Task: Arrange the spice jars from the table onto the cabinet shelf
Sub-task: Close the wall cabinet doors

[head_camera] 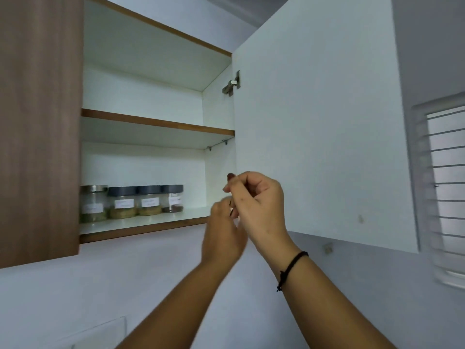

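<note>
Four spice jars stand in a row at the left of the lower shelf; their white labels are illegible. Right hand: fingers curled, nothing held. Left hand: blurred, state indeterminate.

Right door is hanging wide open, leaving the cabinet mouth free. Left door is sitting shut, covering the left side. Four jars are crowding the left half of the bottom shelf, the leftmost partly behind that door. Bare shelf is running from the last jar to the right wall. Headroom is showing above the lids, under the middle shelf. Hinge is jutting in at upper right.
</note>
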`<state>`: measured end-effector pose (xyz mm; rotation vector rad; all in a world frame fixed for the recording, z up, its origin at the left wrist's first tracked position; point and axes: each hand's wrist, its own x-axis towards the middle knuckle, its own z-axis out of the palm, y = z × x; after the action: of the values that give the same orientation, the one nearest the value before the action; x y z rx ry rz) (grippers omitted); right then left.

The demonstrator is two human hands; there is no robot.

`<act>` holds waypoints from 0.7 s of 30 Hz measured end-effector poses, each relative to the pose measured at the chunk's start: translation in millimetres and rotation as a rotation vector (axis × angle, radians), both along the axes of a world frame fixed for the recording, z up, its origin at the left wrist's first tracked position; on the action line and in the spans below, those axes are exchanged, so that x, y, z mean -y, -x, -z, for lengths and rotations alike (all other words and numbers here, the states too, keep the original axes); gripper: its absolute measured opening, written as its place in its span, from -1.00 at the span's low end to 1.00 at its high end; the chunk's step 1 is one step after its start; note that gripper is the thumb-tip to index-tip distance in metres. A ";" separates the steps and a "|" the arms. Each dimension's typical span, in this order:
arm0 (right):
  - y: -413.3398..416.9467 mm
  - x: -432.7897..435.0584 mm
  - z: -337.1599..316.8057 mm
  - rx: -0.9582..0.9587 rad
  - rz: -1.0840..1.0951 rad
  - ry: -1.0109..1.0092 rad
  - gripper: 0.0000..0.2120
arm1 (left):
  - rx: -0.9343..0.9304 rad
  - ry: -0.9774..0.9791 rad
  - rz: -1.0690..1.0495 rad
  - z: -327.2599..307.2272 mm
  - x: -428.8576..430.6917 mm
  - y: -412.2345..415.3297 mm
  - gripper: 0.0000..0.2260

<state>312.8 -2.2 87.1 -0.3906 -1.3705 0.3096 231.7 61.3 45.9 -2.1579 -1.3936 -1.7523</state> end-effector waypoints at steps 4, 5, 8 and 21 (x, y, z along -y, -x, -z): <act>-47.7 19.0 -7.6 -0.077 0.137 -0.107 -0.76 | 0.154 0.190 0.259 23.6 3.2 -78.2 -0.65; -60.8 22.5 -9.2 -0.094 0.170 -0.128 -0.75 | 0.211 0.301 0.309 27.0 2.7 -94.6 -0.67; -98.5 27.4 -12.0 -0.118 0.286 -0.171 -0.73 | 0.388 0.686 0.502 33.0 14.0 -138.4 -0.82; -206.5 -7.9 6.4 0.053 0.730 -0.206 -0.78 | 1.219 1.015 1.023 35.9 21.9 -228.1 -0.52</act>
<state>519.3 5.7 80.7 -0.6951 -1.2074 -0.4425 459.8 39.3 10.1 -2.4538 -1.6460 -3.9253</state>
